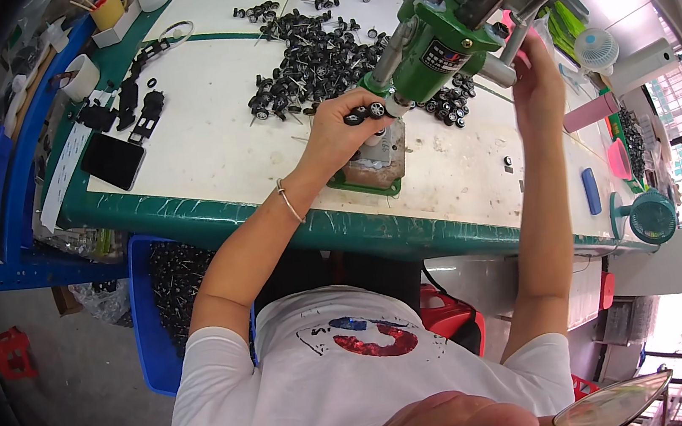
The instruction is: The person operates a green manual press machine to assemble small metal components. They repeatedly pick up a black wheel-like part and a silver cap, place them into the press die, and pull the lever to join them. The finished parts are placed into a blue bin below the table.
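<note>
My left hand [337,134] is closed on small black toy wheels [357,116] with silver hubs, held by the fingertips at the ram of a green hand press [435,61]. Below the fingers is the press's metal base [375,166], partly hidden by the hand. On the far right side of the press my right hand [535,61] is raised and wrapped around the press lever [517,40]; some of its fingers are hidden. A big heap of black wheels [314,59], many with thin metal axles, lies behind the left hand. More wheels [451,101] lie right of the press.
A black phone [113,162] and black toy chassis parts [148,115] lie on the left of the white-topped table [215,160]. Under its green edge stands a blue bin [147,322] of small parts. A blue object [591,191] and green fan [651,217] are at right.
</note>
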A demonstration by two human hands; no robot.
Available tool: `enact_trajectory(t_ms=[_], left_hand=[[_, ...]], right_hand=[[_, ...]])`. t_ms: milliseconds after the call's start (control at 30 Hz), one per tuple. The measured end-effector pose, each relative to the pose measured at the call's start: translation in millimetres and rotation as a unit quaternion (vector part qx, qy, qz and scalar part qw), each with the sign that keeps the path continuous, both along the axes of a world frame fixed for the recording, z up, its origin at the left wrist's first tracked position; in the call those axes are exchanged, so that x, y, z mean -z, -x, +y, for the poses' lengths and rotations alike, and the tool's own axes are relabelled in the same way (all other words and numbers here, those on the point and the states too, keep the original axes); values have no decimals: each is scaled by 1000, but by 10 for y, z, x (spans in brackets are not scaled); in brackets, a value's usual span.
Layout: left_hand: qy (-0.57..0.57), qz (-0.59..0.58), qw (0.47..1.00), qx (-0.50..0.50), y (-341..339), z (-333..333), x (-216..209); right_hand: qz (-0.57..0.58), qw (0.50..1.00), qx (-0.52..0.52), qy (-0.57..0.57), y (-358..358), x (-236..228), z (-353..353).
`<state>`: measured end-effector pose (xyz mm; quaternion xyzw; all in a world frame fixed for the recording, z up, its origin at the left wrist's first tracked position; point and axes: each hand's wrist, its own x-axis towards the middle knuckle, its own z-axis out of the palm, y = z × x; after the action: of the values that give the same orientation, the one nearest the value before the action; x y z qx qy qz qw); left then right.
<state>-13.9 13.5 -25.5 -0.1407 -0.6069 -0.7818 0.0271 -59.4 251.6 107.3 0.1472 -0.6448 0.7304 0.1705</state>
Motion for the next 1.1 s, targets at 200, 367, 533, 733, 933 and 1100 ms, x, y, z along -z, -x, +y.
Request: enact_trajectory(t_ms=[200, 367, 533, 733, 933, 1100], left_hand=[[-26, 58, 998, 8, 106, 31, 93], [-12, 92, 996, 2, 133, 56, 94], [5, 69, 998, 2, 110, -39, 102], [9, 80, 997, 4, 116, -37, 88], [17, 73, 997, -1, 87, -32, 35], [27, 74, 997, 3, 93, -16, 34]], right_hand=[[0, 953, -301, 32, 701, -884, 208], [-62, 931, -292, 210, 1428, -1074, 372], [71, 982, -128, 123, 688, -973, -385], [153, 979, 86, 102, 190, -1131, -731], [251, 964, 90, 12, -61, -1011, -742], [312, 950, -12, 2, -52, -986, -535]])
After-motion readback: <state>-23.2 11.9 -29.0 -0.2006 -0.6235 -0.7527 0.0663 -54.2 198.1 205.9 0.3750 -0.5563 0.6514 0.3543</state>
